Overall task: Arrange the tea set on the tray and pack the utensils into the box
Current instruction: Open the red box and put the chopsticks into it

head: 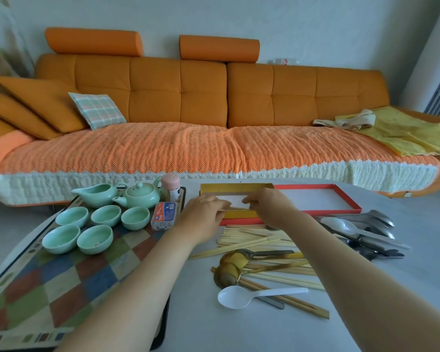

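A checkered tray on the left carries a pale green teapot, a matching pitcher and several green cups. To its right lies a gold box beside its red lid. My left hand and my right hand both rest at the gold box's near edge, fingers pinching a white card inside it. Wooden chopsticks, gold spoons, a white plastic spoon and steel spoons lie loose on the white table.
A toothpick packet and a pink-lidded jar stand at the tray's far right corner. An orange sofa with cushions and a yellow cloth runs behind the table.
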{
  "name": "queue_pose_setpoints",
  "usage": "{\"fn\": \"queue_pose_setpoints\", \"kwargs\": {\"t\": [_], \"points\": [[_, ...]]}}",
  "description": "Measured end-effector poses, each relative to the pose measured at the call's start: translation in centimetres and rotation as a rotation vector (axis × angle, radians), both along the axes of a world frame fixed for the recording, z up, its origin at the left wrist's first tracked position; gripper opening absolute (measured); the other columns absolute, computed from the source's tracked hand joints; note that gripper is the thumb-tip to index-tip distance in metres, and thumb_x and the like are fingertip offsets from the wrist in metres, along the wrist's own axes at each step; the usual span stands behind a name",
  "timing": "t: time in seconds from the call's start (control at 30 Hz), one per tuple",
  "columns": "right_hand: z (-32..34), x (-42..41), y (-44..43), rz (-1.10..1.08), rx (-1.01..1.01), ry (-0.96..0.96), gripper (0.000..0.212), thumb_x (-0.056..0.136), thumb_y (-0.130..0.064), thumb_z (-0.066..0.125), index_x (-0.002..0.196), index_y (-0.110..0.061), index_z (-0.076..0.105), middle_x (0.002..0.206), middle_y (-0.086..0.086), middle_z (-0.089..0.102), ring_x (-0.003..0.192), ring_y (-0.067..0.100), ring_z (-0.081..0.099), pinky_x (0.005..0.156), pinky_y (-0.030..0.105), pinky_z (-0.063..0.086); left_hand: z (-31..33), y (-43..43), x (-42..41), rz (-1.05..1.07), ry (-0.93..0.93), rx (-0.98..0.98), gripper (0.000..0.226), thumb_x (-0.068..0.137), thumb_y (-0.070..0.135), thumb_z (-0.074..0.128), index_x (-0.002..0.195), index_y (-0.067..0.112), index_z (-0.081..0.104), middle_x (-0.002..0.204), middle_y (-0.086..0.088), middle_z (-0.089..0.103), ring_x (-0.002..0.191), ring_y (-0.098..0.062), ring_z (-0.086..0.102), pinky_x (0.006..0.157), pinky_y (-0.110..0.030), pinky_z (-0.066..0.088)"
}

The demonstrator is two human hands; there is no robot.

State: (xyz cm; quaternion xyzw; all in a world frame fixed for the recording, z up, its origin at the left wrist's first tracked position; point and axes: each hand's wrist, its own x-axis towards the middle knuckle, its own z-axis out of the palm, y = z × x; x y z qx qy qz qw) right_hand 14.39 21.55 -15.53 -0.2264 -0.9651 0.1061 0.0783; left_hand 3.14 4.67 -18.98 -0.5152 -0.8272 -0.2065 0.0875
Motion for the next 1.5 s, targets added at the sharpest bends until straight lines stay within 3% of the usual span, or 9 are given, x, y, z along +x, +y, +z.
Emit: {"fn": "queue_pose_setpoints", "kwargs": {"t": [0.13, 0.23, 0.33, 0.5, 0.67, 0.83, 1.03, 1.17, 1.5], "points": [[0.2, 0.4, 0.0, 0.005, -0.091, -0.001, 0.032, 0.102, -0.021, 0.04, 0.114, -0.026, 0.069, 0.093, -0.002, 0.071, 0.06, 0.011, 0.057, 0.06, 0.029, 0.051, -0.5, 0.1, 0.3, -0.025, -0.092, -0.034, 0.044, 0.101, 0.016, 0.047, 0.144, 0.025, 0.048, 0.144, 0.002, 0.049, 0.136, -0.02, 0.036, 0.114, -0.036, 0.028], [0.1, 1.2, -0.5, -0.015, -0.035, -0.067, 0.037, 0.1, -0.034, 0.037, 0.081, -0.017, 0.065, 0.066, -0.003, 0.059, 0.064, 0.021, 0.06, 0.056, 0.028, 0.042, -0.6, 0.2, 0.9, -0.045, -0.111, -0.045, 0.049, 0.1, 0.012, 0.048, 0.147, 0.024, 0.043, 0.147, 0.002, 0.042, 0.142, -0.021, 0.029, 0.122, -0.043, 0.008], [0.0, 2.2, -0.9, -0.07, 0.056, -0.099, 0.049, 0.1, -0.045, 0.035, 0.076, -0.015, 0.065, 0.072, 0.002, 0.064, 0.071, 0.02, 0.061, 0.063, 0.031, 0.045, -0.3, 0.2, 1.8, -0.057, -0.01, -0.132, 0.05, 0.1, 0.017, 0.047, 0.149, 0.027, 0.038, 0.149, 0.004, 0.046, 0.139, -0.019, 0.037, 0.123, -0.047, -0.002], [0.5, 4.1, -1.6, 0.023, -0.08, -0.125, 0.034, 0.102, -0.035, 0.04, 0.13, -0.028, 0.059, 0.115, 0.0, 0.064, 0.097, 0.018, 0.056, 0.09, 0.033, 0.047, 0.6, -0.3, 2.4, -0.031, -0.025, -0.149, 0.042, 0.102, 0.025, 0.045, 0.143, 0.03, 0.045, 0.139, 0.003, 0.056, 0.127, -0.025, 0.046, 0.113, -0.039, 0.026], [0.6, 5.2, -2.5, 0.058, -0.102, -0.142, 0.039, 0.1, -0.02, 0.043, 0.135, -0.03, 0.056, 0.12, 0.0, 0.064, 0.102, 0.018, 0.059, 0.091, 0.032, 0.051, 1.1, -1.8, 3.4, 0.015, -0.051, -0.168, 0.034, 0.1, 0.035, 0.046, 0.133, 0.035, 0.055, 0.125, 0.006, 0.065, 0.115, -0.026, 0.053, 0.097, -0.037, 0.041], [1.0, 6.3, -3.7, 0.08, -0.123, -0.064, 0.043, 0.098, -0.011, 0.046, 0.135, -0.03, 0.057, 0.141, -0.004, 0.052, 0.127, 0.018, 0.049, 0.107, 0.033, 0.04, 1.6, -3.2, 4.6, -0.013, -0.064, -0.124, 0.041, 0.098, 0.036, 0.053, 0.138, 0.027, 0.052, 0.136, 0.005, 0.055, 0.126, -0.019, 0.047, 0.106, -0.035, 0.038], [2.6, 7.4, -4.8, 0.189, -0.022, 0.06, 0.027, 0.09, -0.013, 0.056, 0.099, -0.032, 0.073, 0.104, -0.014, 0.067, 0.096, 0.008, 0.061, 0.087, 0.027, 0.052, 3.2, -4.9, 6.3, -0.058, -0.054, -0.054, 0.013, 0.09, 0.031, 0.058, 0.101, 0.03, 0.065, 0.101, 0.014, 0.058, 0.097, -0.011, 0.057, 0.08, -0.029, 0.05], [1.5, 7.8, -5.6, 0.258, -0.019, -0.181, 0.025, 0.092, -0.02, 0.061, 0.11, -0.032, 0.073, 0.115, -0.013, 0.069, 0.104, 0.008, 0.063, 0.096, 0.03, 0.05, 3.0, -5.8, 6.7, -0.024, -0.192, -0.397, 0.026, 0.083, 0.038, 0.068, 0.109, 0.035, 0.065, 0.104, 0.013, 0.061, 0.093, -0.01, 0.059, 0.078, -0.03, 0.053], [1.3, 7.2, -3.8, 0.232, -0.053, -0.172, 0.013, 0.095, -0.029, 0.062, 0.104, -0.027, 0.071, 0.103, -0.012, 0.066, 0.092, 0.006, 0.059, 0.091, 0.029, 0.052, 3.3, -6.1, 4.9, -0.034, -0.247, -0.268, 0.013, 0.092, 0.024, 0.063, 0.102, 0.03, 0.07, 0.096, 0.012, 0.063, 0.085, -0.004, 0.059, 0.071, -0.02, 0.046]]}}
